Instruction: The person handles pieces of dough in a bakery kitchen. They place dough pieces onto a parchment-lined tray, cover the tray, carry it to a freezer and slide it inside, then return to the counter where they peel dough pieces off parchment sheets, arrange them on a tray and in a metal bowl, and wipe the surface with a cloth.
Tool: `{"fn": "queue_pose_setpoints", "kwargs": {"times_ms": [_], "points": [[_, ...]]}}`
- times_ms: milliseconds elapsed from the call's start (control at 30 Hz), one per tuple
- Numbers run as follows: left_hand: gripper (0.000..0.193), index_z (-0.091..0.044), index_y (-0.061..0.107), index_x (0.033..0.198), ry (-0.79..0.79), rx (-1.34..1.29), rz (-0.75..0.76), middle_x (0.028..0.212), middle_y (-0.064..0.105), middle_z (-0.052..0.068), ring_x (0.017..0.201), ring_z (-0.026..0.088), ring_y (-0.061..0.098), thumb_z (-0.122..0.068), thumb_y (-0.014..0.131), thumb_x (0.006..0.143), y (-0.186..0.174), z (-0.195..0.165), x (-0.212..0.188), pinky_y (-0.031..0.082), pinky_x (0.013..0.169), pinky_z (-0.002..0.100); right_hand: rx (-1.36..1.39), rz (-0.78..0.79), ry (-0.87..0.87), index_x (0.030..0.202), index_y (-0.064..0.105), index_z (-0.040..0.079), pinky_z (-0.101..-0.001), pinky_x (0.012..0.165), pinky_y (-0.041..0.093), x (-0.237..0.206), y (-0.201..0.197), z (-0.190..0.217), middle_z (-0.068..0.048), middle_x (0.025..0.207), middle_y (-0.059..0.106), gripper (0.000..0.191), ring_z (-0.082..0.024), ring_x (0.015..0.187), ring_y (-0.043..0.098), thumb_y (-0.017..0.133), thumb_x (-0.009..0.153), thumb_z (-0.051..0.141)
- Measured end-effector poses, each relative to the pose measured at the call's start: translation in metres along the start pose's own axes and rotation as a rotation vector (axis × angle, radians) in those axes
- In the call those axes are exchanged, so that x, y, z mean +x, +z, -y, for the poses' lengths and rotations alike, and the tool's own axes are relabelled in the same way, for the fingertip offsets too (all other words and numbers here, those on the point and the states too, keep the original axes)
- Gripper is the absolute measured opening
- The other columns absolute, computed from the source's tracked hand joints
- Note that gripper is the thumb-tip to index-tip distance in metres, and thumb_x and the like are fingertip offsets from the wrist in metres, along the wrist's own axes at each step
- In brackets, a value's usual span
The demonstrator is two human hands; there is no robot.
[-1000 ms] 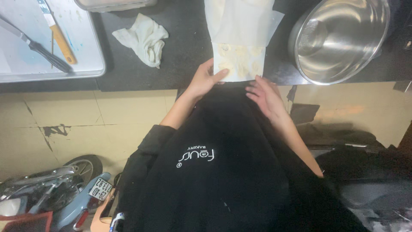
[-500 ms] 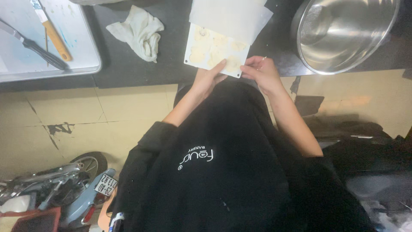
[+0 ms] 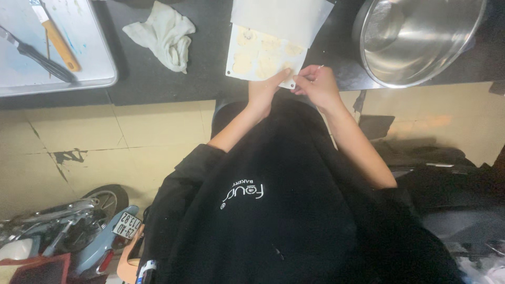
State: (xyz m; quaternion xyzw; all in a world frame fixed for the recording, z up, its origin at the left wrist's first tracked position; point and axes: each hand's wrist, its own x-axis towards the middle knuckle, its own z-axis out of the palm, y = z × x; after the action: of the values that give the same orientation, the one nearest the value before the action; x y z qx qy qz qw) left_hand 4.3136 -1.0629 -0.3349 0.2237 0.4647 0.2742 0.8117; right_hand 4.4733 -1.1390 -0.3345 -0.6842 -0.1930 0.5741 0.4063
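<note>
A small white rectangular number plate point(image 3: 128, 225) sits on the scooter, lower left.

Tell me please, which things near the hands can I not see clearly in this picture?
Head view only:
- White sheet: its far part lies under a paper; its pale patches are too blurred to identify.
- Steel bowl: cut off by the top edge.
- Tray: cut off by the left and top edges.
- Right hand: something thin at the fingertips, too small to tell.
- Left hand: palm hidden.
</note>
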Motion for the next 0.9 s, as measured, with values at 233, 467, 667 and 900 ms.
{"fn": "queue_pose_setpoints", "kwargs": {"times_ms": [233,467,667,900], "points": [[0.043,0.006,0.063,0.122,0.168,0.156,-0.055,0.116,0.070,0.012,0.104,0.019,0.066,-0.005,0.080,0.084,-0.007,0.004,0.006,0.054,0.091,0.033,-0.197,-0.024,-0.059,0.089,0.061,-0.005,-0.0271,0.057,0.057,-0.002,0.011,0.012,-0.012,0.075,0.071,0.014,-0.016,0.066,0.073,0.067,0.094,0.006],[0.047,0.005,0.061,0.125,0.184,0.150,0.020,0.119,0.068,0.011,0.108,0.019,0.065,-0.008,0.082,0.085,-0.029,0.010,0.014,0.053,0.094,0.033,-0.309,-0.110,-0.126,0.085,0.061,-0.008,-0.0280,0.057,0.058,-0.002,0.026,0.011,-0.013,0.073,0.072,0.015,-0.016,0.066,0.075,0.066,0.091,0.005],[0.057,0.001,0.051,0.136,0.013,-0.076,0.171,0.126,0.063,0.011,0.115,0.022,0.063,-0.010,0.079,0.088,-0.048,0.012,0.018,0.054,0.097,0.037,-0.282,-0.120,-0.188,0.089,0.062,-0.009,-0.0288,0.060,0.060,-0.002,0.035,0.010,-0.013,0.075,0.073,0.010,-0.017,0.068,0.075,0.061,0.091,0.001],[0.056,0.001,0.049,0.141,-0.035,-0.029,0.263,0.133,0.060,0.012,0.124,0.024,0.057,-0.014,0.075,0.093,-0.052,0.014,0.017,0.047,0.104,0.040,-0.347,-0.146,-0.219,0.097,0.066,-0.009,-0.0277,0.063,0.058,-0.001,0.034,0.005,-0.013,0.080,0.075,0.013,-0.014,0.072,0.076,0.057,0.091,-0.002]]}}
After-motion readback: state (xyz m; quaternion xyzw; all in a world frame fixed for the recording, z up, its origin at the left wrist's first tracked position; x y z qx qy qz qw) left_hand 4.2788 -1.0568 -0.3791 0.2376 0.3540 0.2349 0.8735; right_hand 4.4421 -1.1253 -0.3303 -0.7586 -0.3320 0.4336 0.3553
